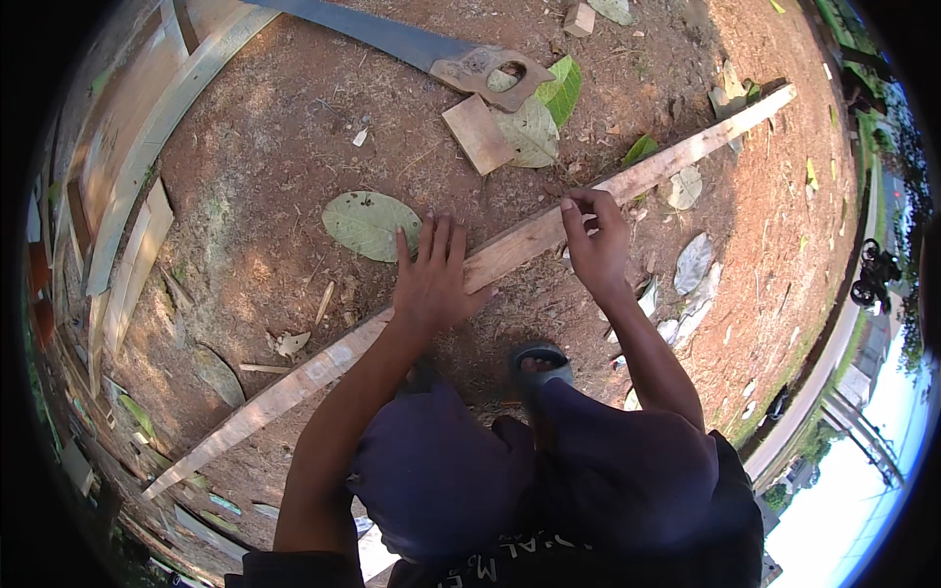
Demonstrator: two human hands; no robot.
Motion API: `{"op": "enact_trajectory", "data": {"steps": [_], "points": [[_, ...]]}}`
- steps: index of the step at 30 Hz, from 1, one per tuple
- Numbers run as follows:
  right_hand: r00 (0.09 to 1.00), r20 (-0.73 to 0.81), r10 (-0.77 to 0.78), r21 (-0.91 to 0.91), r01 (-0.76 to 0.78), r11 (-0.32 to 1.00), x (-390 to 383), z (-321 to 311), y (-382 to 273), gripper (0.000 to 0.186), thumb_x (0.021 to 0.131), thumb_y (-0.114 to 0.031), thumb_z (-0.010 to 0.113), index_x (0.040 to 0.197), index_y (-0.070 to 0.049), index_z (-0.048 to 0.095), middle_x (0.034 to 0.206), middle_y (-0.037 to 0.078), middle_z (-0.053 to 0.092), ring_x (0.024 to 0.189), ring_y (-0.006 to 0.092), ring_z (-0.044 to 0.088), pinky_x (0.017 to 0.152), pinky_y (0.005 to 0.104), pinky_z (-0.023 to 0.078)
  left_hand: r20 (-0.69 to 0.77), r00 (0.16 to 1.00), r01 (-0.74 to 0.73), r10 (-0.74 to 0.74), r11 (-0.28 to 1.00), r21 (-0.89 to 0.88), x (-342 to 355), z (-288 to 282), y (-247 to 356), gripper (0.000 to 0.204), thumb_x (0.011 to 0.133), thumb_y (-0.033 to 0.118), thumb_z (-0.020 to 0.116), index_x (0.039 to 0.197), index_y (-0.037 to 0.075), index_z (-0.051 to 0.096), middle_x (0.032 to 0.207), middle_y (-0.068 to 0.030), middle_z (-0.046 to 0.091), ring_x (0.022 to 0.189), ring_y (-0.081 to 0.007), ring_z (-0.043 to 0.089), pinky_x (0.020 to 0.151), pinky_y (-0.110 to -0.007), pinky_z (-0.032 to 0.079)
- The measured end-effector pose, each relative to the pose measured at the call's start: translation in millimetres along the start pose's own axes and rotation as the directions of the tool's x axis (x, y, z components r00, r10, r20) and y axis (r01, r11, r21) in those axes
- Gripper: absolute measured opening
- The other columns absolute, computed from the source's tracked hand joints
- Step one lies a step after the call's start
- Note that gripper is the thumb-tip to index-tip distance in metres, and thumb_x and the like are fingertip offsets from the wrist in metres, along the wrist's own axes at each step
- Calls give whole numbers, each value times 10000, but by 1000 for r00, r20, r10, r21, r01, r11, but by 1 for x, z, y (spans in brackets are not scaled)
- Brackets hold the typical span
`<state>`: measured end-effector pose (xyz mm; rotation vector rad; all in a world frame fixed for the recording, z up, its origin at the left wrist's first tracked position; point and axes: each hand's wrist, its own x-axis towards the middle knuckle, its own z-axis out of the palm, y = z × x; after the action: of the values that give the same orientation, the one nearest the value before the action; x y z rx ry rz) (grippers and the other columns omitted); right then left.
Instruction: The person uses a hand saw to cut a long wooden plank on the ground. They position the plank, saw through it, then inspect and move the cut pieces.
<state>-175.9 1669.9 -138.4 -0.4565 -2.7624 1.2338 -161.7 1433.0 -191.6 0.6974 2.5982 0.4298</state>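
Along the long plank (520, 248), the left hand (431, 282) spreads its grip open, while the right hand (600, 240) pinches, contents unclear.

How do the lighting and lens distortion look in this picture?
In the head view, the left hand and right hand look shaded; the wooden plank catches sun toward its right end; the sky glares near-white at lower right; the road bows along the rim.

Plank (520, 247) is lying on gnd (294, 127); L hand (428, 286) is resting on plank's mid-section, R hand (600, 240) is sitting at plank, farther R. Saw (412, 45), block (477, 134) & leaf (371, 224) are lying beyond plank; sandal (555, 371) is standing on plank's nr. side.
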Motion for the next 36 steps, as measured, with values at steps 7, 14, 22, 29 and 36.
{"op": "enact_trajectory", "data": {"steps": [7,14,22,29,36], "points": [[968,228,-102,-506,207,837,61,74,-17,719,848,-453,736,1312,30,472,1262,235,552,1015,402,660,852,471,567,-21,999,-43,43,999,-1,10,2,1,904,764,636,698,1383,20,463,1402,-179,507,1361,-344,424,1101,-599,295],[985,165,-47,-459,119,880,65,58,-22,693,813,-430,741,1226,67,490,1178,252,552,1008,411,650,866,479,557,-136,989,-69,61,996,-57,-3,3,3,910,725,622,749,1350,10,495,1344,-183,540,1230,-341,539,1010,-524,412],[911,-272,311,100,-295,950,-57,-47,61,661,832,-401,745,1227,89,542,1114,261,628,928,355,669,811,445,535,-123,977,169,-172,985,-36,-40,-10,5,829,721,459,815,1345,29,478,1255,-176,590,1174,-373,581,999,-508,467],[863,-329,383,-24,-414,910,-168,-48,118,656,814,-404,760,1245,51,567,1129,237,621,1005,386,640,884,461,513,88,991,91,-98,993,78,-38,-22,-4,576,769,394,796,1128,-9,594,1039,-215,682,947,-418,672,800,-493,539],[879,-324,349,-63,-388,919,-181,-41,122,711,783,-346,760,1353,-16,491,1215,220,559,1113,411,593,949,477,499,237,968,150,-82,946,-288,-3,-68,-35,556,691,284,885,1067,-67,672,879,-194,724,775,-269,704,732,-387,538]]}}
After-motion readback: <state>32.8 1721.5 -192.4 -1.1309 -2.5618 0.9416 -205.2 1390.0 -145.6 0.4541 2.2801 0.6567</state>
